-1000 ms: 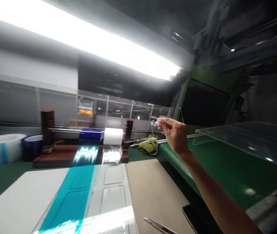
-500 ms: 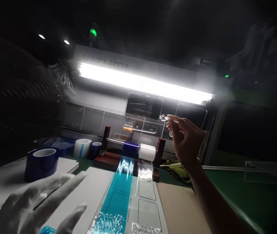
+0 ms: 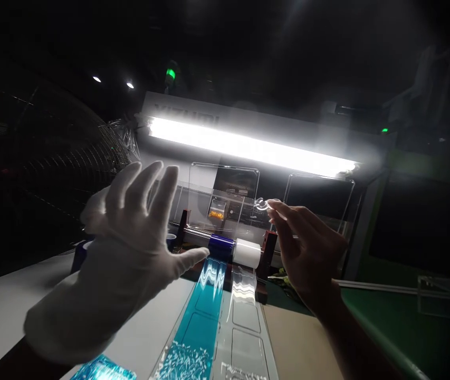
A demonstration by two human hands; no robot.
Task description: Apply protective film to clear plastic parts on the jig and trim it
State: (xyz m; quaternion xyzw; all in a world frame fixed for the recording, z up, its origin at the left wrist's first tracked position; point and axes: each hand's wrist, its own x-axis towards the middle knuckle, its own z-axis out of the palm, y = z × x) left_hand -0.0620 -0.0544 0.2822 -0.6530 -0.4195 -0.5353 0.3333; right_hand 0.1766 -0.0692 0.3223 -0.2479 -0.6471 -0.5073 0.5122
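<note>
**Gloved hand raised toward held clear part**

A small clear plastic piece (image 3: 262, 203) was pinched in the fingertips of the bare right hand (image 3: 307, 248), held up before the strip light (image 3: 248, 148), above the film-roll stand (image 3: 228, 248) at the workbench's far edge. The white-gloved left hand (image 3: 130, 248), low half a second earlier, had been lifted, fingers spread and empty, closing on the piece
</note>
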